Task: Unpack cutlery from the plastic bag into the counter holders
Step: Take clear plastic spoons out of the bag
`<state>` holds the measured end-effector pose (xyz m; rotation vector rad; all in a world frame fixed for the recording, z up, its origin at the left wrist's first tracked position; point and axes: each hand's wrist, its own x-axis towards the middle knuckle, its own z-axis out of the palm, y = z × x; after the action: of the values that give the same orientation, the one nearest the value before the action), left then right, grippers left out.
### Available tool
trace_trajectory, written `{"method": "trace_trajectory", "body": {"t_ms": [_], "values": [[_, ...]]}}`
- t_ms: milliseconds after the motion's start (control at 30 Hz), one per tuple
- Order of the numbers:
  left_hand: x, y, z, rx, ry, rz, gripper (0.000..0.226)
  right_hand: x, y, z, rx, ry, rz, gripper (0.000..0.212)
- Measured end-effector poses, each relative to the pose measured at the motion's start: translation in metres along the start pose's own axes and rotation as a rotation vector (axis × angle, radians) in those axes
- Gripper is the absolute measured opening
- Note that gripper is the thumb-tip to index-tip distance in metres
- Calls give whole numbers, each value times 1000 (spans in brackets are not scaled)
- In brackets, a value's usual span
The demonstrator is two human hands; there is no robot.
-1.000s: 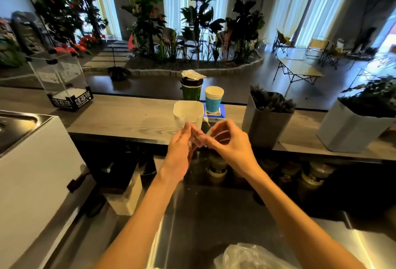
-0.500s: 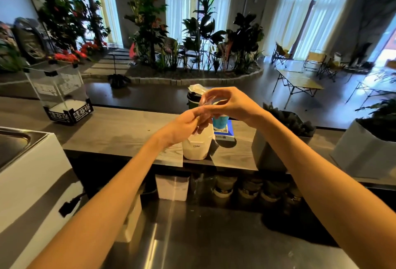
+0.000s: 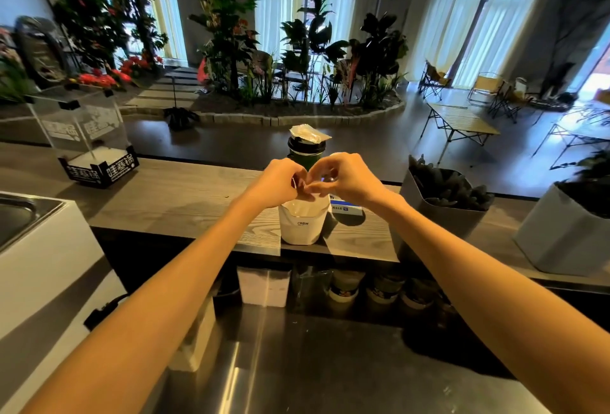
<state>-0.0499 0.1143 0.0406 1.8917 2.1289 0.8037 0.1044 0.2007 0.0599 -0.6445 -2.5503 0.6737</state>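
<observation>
A white cup-shaped holder (image 3: 302,225) marked CRBW stands near the front edge of the wooden counter (image 3: 181,195). Right above its mouth, my left hand (image 3: 280,182) and my right hand (image 3: 346,179) meet fingertip to fingertip. Together they pinch a small clear plastic item (image 3: 325,178); it is too small to tell what it is. Behind the hands stands a green cup (image 3: 305,152) with a dark lid and a clear packet (image 3: 308,133) lying on top. The plastic bag is out of view.
A blue card (image 3: 343,209) lies right of the holder. Two grey planters (image 3: 439,215) (image 3: 561,242) stand further right, a clear acrylic box (image 3: 89,136) far left. A white appliance (image 3: 43,265) is at my left, a steel worktop (image 3: 297,364) below.
Both hands rose from below the counter edge to just over the white holder, still pinched together. The view tilted up, and the plastic bag at the bottom dropped out of sight.
</observation>
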Motion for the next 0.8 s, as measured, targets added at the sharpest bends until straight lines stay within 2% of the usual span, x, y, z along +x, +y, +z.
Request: {"method": "trace_trajectory", "body": {"t_ms": [167, 500, 633, 800], "values": [[-10, -4, -3, 41, -1, -48, 20, -5, 0, 12, -63, -64, -60, 25], [-30, 5, -9, 33, -26, -73, 19, -28, -3, 0, -166, -162, -66, 43], [-47, 13, -14, 17, 25, -73, 18, -60, -7, -13, -110, -80, -41, 41], [-88, 33, -4, -110, 88, -8, 14, -140, 1, -20, 44, 78, 70, 32]]}}
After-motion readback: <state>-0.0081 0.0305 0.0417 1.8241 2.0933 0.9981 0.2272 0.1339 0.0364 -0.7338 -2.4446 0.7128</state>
